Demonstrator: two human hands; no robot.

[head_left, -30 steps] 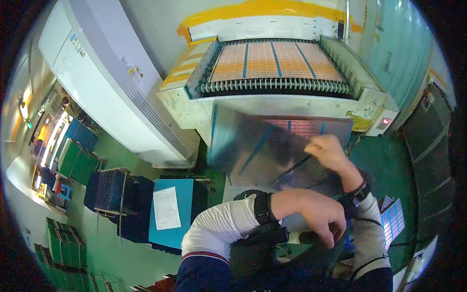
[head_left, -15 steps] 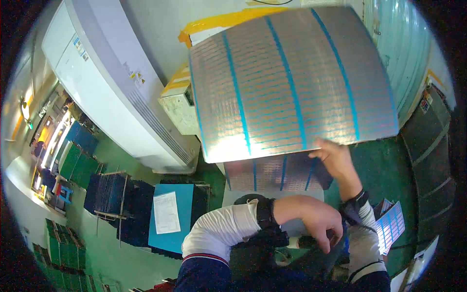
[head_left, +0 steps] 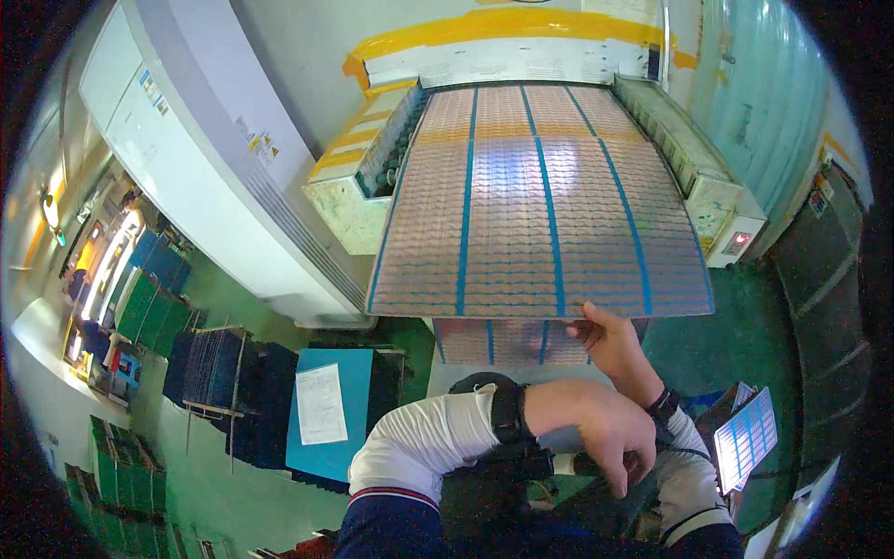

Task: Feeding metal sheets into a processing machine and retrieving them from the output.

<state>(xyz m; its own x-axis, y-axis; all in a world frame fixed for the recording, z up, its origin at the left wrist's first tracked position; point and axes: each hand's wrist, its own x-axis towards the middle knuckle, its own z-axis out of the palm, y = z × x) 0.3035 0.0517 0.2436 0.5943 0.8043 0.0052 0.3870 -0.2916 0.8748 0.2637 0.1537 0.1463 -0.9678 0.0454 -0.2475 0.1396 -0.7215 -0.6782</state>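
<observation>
My right hand pinches the near edge of a large copper-coloured circuit-board panel with blue stripes. The panel lies nearly flat, its far part between the side rails of a white machine. Beyond it, a similar panel sits at the machine's slot; whether the two touch or overlap I cannot tell. My left hand hangs bent at the wrist in front of my body, fingers loosely curled and apart, holding nothing. Below the held panel's edge, more striped panel shows, partly hidden.
A tall white cabinet-like unit stands left of the machine. A blue board with a paper sheet and racks of dark boards are at left. Striped panels lean at lower right, near a dark curtain-like sheet.
The panel has come down from a raised, tilted position to lie between the machine's rails, uncovering the far panel. My right hand moved slightly left and down with it; my left hand barely moved.
</observation>
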